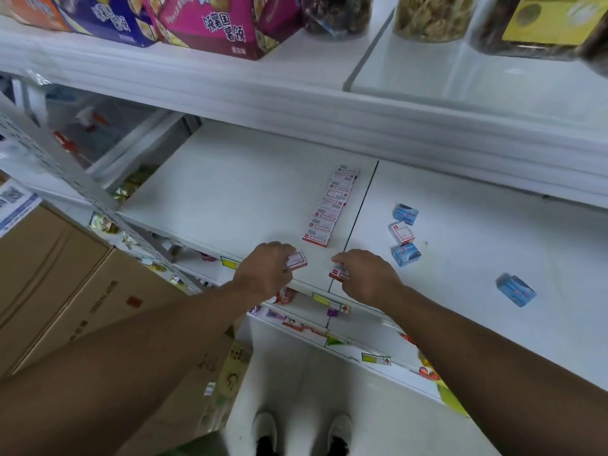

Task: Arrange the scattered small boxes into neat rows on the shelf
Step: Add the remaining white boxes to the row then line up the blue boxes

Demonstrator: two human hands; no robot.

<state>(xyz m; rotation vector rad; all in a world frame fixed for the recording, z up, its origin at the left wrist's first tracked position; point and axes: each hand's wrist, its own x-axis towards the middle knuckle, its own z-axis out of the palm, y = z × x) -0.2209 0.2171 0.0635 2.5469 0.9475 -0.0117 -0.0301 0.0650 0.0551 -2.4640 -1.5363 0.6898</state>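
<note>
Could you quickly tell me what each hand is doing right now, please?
Left hand: closed on a small red-and-white cardboard box.
Right hand: closed on another small red-and-white box at the white shelf's front edge.

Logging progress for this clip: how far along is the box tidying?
Done: one row of red-and-white boxes. In hand: the left hand and right hand each hold a box near the shelf front. Left: four loose boxes to the right, still scattered.
</note>
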